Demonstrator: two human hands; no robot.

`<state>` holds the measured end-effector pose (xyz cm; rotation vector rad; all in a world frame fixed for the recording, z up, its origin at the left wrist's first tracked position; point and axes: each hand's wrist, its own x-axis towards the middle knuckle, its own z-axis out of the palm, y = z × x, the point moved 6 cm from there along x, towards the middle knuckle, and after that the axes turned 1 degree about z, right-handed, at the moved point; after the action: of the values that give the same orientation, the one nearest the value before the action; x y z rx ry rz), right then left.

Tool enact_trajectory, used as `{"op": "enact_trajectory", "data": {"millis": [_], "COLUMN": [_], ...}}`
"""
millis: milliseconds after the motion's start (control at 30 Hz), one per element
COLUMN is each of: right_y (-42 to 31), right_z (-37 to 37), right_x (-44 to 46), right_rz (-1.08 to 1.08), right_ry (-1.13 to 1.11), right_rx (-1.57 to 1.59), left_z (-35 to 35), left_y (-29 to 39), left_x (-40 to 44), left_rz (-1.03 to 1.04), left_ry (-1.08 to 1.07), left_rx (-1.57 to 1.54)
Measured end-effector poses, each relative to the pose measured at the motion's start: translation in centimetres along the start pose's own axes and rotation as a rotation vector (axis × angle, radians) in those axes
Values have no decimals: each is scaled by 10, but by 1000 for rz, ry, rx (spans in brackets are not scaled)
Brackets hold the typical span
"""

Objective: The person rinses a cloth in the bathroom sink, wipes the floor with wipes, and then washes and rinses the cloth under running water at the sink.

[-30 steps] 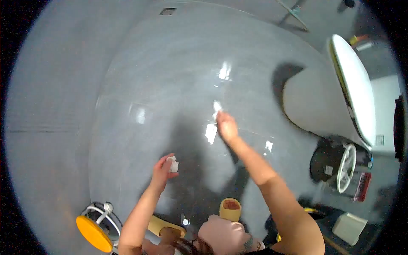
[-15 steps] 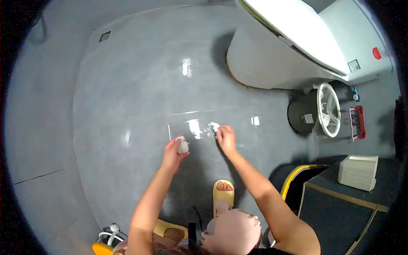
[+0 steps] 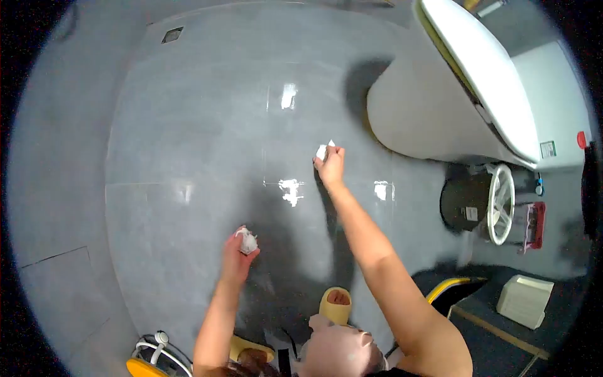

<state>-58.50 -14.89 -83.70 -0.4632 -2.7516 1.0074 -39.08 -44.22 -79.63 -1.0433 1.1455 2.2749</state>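
Observation:
My left hand (image 3: 234, 261) is closed around a crumpled wad of white tissue (image 3: 249, 240), held low over the floor in front of my left foot. Farther forward, my right hand (image 3: 331, 169) pinches a smaller piece of white tissue (image 3: 321, 152) between its fingertips. Whether this piece touches the grey tiled floor (image 3: 207, 125) I cannot tell. Bright shiny patches show on the tiles near both hands.
A white toilet (image 3: 421, 100) stands at the upper right. Beside it are a lined trash bin (image 3: 468, 201) and a red-and-pink rack (image 3: 536, 225). A dark box carries a pale plastic container (image 3: 525, 301). My yellow slippers (image 3: 335, 308) are below.
My right hand has moved forward with its tissue, while my left hand has drawn back and to the left. The view has shifted, so the toilet and bin sit lower and farther right.

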Motion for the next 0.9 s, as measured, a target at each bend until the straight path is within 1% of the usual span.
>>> {"op": "enact_trajectory", "data": {"millis": [100, 233, 267, 367, 400, 433, 467, 500, 533, 567, 600, 633, 667, 700, 767, 833, 867, 900], "right_y": [-7, -19, -23, -40, -33, -39, -49, -52, -31, -33, -20, -43, -26, 8, 6, 37, 39, 48], "right_z": [21, 33, 30, 32, 48, 47, 42, 43, 63, 59, 62, 21, 15, 23, -41, -93, -116, -150], "right_x": [34, 47, 47, 37, 30, 11, -8, -29, -47, -69, -92, -111, -126, -141, -160, -162, -167, -160], "right_rz": [-29, -98, -157, -209, -285, -313, -364, -369, -332, -296, -289, -148, -12, 144, 789, 884, 901, 854], "right_ry": [-91, -253, -260, -374, -392, -426, -420, -487, -469, -556, -564, -654, -657, -594, -536, -203, -38, 119], "right_rx": [83, -10, -59, -258, -284, -354, -338, -389, -381, -407, -317, -234, -37, 364, 962, 1299, 1463, 1595], "left_z": [2, 1, 3, 11, 13, 16, 19, 24, 30, 33, 38, 44, 52, 63, 95, 132, 150, 177], "left_y": [9, 9, 10, 11, 9, 7, 6, 7, 8, 6, 5, 5, 2, -1, -14, -32, -32, -43], "left_x": [1, -4, -5, -6, -4, -4, -5, -5, -5, -4, -1, -2, -1, 0, 5, 9, 4, -2], "left_rz": [12, 15, 24, 45, 46, 42, 41, 41, 38, 32, 28, 28, 18, 0, -47, -94, -117, -148], "left_ry": [-4, 17, -4, -62, -71, -81, -84, -92, -100, -94, -90, -90, -92, -103, -146, -197, -262, -307], "left_rx": [-46, -113, -108, -111, -123, -132, -122, -107, -89, -66, -44, -19, -6, 14, 70, 129, 138, 171]}}
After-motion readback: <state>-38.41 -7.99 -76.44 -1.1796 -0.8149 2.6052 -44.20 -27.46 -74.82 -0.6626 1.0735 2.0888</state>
